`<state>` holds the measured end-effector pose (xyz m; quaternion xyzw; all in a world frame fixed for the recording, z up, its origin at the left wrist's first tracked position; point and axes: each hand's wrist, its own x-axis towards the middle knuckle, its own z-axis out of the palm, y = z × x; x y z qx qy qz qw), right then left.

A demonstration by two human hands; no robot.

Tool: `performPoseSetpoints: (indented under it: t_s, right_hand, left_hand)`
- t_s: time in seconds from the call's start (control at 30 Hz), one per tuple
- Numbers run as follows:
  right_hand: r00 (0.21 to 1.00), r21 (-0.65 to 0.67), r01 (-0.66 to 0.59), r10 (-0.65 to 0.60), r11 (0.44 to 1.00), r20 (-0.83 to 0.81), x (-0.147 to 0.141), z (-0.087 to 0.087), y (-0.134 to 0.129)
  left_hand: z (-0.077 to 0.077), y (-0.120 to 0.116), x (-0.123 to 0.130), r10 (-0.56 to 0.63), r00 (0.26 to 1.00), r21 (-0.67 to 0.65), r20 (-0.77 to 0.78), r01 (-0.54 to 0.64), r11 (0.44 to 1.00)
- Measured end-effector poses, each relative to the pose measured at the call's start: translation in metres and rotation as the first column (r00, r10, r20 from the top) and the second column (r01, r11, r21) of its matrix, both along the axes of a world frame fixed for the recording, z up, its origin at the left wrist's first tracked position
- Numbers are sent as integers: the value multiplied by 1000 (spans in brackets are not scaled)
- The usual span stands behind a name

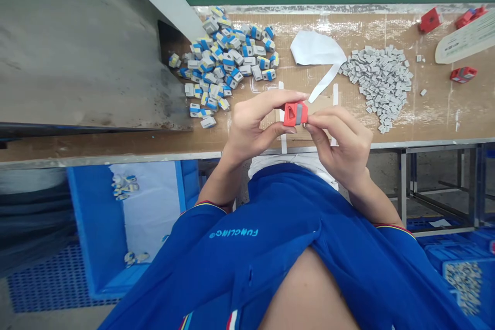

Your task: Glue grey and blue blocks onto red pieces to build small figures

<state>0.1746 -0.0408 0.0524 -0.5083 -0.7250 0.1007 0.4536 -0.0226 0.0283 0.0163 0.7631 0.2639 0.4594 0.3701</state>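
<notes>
My left hand (259, 118) grips a small red plastic block (290, 114) with a grey band across it and a triangular recess in one face. From the other side, the thumb and forefinger of my right hand (342, 136) pinch at the block's right end; whether a small part sits between those fingertips is hidden. Beyond my left hand lies a heap of grey blocks with blue and yellow parts (228, 56). A pile of small light-grey pieces (381, 80) lies beyond my right hand. Between the heaps rests a white sheet with a narrow tail (315, 49).
Red blocks (430, 20) stand at the far right, near a pale curved strip (467, 38). A grey metal panel (88, 46) borders the bench on the left. Below the bench edge, a blue crate (96, 227) holds several pieces; another blue crate (436, 255) is at lower right.
</notes>
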Motion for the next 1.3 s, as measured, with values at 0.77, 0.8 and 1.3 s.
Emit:
performPoseSetpoints:
  t_s: [0.77,0.8,1.3]
  right_hand:
    - [999,74,-48,46,996,21,0,-3,1]
    - [998,66,-52,51,996,20,0,-3,1]
    - [990,-96,-139,139,986,0,4,-6,13]
  left_hand:
    - [-7,-1,7,-82,978,-154,195,113,982]
    - [-6,0,7,-78,979,-158,187,108,982]
    - [-5,1,0,-28,988,-212,153,60,975]
